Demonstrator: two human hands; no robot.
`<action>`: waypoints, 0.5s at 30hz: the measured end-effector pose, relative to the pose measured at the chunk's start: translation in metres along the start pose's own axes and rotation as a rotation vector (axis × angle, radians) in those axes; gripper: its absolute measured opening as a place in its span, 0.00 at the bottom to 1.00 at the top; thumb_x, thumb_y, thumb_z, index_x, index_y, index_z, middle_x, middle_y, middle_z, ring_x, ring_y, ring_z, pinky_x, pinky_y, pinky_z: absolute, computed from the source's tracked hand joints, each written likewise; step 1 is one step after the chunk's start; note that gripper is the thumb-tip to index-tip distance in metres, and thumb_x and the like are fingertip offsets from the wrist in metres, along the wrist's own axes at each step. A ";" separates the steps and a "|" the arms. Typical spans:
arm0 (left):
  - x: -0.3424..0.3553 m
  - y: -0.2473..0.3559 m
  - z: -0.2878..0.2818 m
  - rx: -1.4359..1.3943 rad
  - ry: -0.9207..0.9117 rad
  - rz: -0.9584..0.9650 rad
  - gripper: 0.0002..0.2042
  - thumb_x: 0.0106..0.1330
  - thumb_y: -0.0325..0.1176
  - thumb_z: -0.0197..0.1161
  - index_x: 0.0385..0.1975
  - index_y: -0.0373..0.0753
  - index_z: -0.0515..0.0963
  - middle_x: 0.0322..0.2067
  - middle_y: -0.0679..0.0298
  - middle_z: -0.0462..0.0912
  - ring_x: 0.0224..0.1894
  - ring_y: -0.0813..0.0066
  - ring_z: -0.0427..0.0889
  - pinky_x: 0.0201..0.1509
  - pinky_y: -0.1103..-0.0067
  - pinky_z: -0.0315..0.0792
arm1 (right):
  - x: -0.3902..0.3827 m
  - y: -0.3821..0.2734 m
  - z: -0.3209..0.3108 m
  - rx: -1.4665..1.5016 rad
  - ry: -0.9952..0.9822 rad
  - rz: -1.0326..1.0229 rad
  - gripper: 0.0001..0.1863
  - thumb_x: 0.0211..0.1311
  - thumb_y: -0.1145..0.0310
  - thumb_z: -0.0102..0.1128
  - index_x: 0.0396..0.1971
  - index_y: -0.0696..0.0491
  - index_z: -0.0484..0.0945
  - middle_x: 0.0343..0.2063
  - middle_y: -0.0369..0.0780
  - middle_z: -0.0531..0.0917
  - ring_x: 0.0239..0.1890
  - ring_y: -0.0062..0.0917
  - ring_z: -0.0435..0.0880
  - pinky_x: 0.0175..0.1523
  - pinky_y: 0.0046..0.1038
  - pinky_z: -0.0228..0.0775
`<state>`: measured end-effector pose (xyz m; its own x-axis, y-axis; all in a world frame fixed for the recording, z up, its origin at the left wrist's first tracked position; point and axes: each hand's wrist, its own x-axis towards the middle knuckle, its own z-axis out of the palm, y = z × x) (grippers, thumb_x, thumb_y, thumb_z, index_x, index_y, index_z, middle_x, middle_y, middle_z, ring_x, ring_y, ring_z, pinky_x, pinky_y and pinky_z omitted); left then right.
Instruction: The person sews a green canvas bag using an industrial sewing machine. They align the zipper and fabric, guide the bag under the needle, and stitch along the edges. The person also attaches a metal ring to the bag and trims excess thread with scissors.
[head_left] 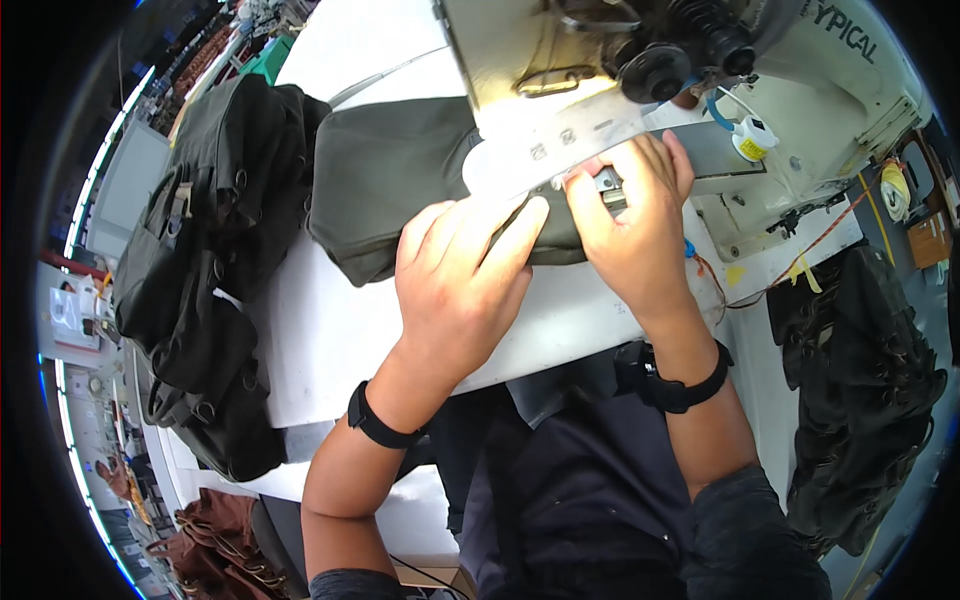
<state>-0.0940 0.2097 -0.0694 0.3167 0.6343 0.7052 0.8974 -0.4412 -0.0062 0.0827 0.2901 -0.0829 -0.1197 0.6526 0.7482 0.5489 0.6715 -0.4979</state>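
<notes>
A dark olive fabric bag (385,165) lies under the head of a sewing machine (850,60). My left hand (465,275) rests on the bag's near side with its fingers stretched out and slightly apart, pressing the fabric. Close to the metal presser area (608,185), my right hand (640,210) is curled, thumb and fingertips closed on the bag's edge. The fabric between those fingers is mostly hidden. A clear plate (560,140) on the machine covers part of the bag and the stitching spot.
More dark olive bags (215,200) are heaped at the left of the white table (310,350). Another dark pile (860,400) hangs at the right. A small white bottle (752,138) stands by the machine bed. Brown bags (225,545) lie at the lower left.
</notes>
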 end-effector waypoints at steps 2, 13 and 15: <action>0.001 0.002 0.000 -0.005 -0.003 -0.006 0.27 0.45 0.23 0.72 0.51 0.45 0.87 0.53 0.65 0.88 0.55 0.66 0.85 0.61 0.68 0.73 | 0.000 -0.001 -0.001 0.008 -0.001 0.017 0.07 0.63 0.69 0.69 0.33 0.50 0.77 0.42 0.36 0.86 0.59 0.35 0.81 0.77 0.49 0.47; 0.005 0.005 0.002 0.003 0.009 0.010 0.27 0.44 0.22 0.71 0.50 0.43 0.88 0.49 0.64 0.88 0.53 0.65 0.87 0.59 0.69 0.74 | 0.001 -0.001 0.001 0.053 0.074 0.010 0.08 0.61 0.70 0.69 0.33 0.51 0.76 0.42 0.36 0.86 0.55 0.32 0.82 0.77 0.49 0.48; 0.005 0.004 0.002 -0.005 0.011 0.014 0.26 0.45 0.22 0.71 0.50 0.43 0.88 0.49 0.64 0.88 0.52 0.64 0.87 0.58 0.68 0.74 | 0.000 0.000 0.002 0.041 0.076 -0.001 0.08 0.61 0.70 0.69 0.34 0.52 0.76 0.42 0.36 0.86 0.54 0.32 0.82 0.77 0.48 0.48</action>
<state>-0.0883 0.2124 -0.0672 0.3259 0.6208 0.7131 0.8914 -0.4530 -0.0130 0.0814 0.2910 -0.0838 -0.0565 0.6243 0.7792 0.5145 0.6870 -0.5131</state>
